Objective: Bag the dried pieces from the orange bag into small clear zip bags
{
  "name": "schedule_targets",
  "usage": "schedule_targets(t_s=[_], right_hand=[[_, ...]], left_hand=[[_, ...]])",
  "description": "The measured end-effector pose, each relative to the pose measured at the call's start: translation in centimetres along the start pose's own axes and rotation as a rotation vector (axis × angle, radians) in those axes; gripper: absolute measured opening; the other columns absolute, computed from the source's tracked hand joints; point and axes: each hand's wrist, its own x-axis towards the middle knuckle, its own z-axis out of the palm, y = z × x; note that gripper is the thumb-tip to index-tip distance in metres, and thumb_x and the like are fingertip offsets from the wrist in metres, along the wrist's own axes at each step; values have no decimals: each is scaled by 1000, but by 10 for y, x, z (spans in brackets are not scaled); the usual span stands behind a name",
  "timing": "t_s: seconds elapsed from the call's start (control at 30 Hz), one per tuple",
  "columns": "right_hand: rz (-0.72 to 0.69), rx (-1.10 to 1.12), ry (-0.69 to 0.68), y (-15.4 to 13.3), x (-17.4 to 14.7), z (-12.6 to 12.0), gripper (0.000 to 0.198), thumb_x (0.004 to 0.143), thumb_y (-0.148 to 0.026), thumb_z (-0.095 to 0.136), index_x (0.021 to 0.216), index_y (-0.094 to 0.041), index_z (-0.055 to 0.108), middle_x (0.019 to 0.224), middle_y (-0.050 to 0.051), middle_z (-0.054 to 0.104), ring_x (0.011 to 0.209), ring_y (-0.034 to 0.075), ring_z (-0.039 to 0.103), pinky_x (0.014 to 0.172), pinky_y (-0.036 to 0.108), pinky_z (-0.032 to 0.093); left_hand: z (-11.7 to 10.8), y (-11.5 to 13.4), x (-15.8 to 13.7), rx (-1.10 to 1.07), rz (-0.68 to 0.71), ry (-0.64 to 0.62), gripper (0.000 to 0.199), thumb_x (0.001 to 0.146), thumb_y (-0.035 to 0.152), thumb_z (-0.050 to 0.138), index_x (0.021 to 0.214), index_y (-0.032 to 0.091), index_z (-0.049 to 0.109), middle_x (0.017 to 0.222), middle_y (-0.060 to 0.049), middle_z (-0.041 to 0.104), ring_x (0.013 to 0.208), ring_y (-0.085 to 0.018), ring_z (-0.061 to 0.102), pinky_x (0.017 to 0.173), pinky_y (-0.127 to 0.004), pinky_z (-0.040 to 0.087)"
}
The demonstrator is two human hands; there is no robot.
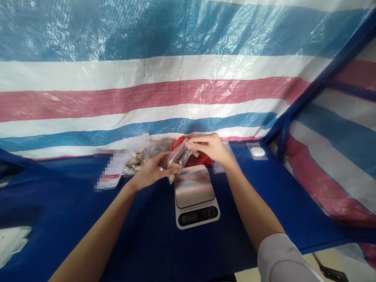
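Note:
A clear plastic zip bag (pixel 179 156) with pale brown dried pieces in its lower end is held tilted between my two hands. My left hand (pixel 154 169) grips its lower left side, thumb in front. With fingertips pinched, my right hand (pixel 210 145) holds the bag's upper end. Just below the bag lies a white kitchen scale (pixel 195 192) with a shiny plate and a dark display. Behind the bag sits a red plastic bag (pixel 202 158), open, with some pale pieces showing in it.
Left of my hands stands another filled clear bag (pixel 136 158), beside a partly blurred box (pixel 113 172). Flat empty bags (pixel 219 167) lie behind my right wrist. A white oval object (pixel 257 152) rests at the back right of the blue table (pixel 147 235). Striped sheeting (pixel 147 74) hangs behind.

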Motion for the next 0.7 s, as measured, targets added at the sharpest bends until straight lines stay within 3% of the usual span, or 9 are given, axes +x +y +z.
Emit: schedule_targets(t_s=[0.13, 0.23, 0.33, 0.5, 0.6, 0.7], right_hand=[[41, 71, 8, 7, 1, -4, 25, 82, -46, 75, 84, -21, 78, 85, 2, 74, 56, 11, 58, 60, 28, 55], [77, 146, -18, 15, 1, -7, 24, 81, -44, 76, 88, -21, 76, 77, 1, 73, 56, 11, 60, 60, 28, 55], [149, 202, -40, 22, 2, -12, 27, 80, -42, 77, 97, -20, 75, 81, 2, 75, 63, 12, 65, 62, 27, 58], [318, 241, 146, 29, 6, -16, 35, 83, -37, 75, 113, -21, 70, 94, 5, 77, 83, 15, 73, 71, 27, 63], [353, 241, 173, 33, 7, -15, 31, 87, -34, 72, 114, -19, 69, 93, 6, 78, 79, 14, 73, 68, 25, 63], [338, 223, 117, 39, 7, -14, 23, 90, -31, 68, 108, -18, 71, 90, 5, 77, 69, 12, 71, 62, 24, 62]], left_hand=[[-12, 5, 5, -98, -66, -31, 58, 73, 54, 81, 116, 19, 68, 100, -8, 77, 85, -24, 73, 74, -35, 60], [-20, 15, 10, 20, -78, 27, 56, 71, 55, 81, 114, 20, 70, 88, -5, 76, 73, -21, 70, 64, -30, 57], [-24, 27, 18, 212, -83, 54, 59, 72, 57, 78, 119, 22, 70, 92, -5, 76, 74, -23, 70, 65, -30, 56], [-27, 41, 33, 519, 133, 66, 48, 77, 55, 72, 115, 26, 73, 108, -8, 73, 98, -30, 68, 88, -38, 54], [-27, 47, 42, 646, 200, 2, 40, 83, 49, 67, 116, 27, 72, 105, -8, 70, 91, -29, 68, 84, -36, 53], [-27, 54, 49, 838, 220, -96, 36, 88, 41, 61, 120, 26, 68, 107, -9, 67, 82, -25, 67, 75, -33, 52]])
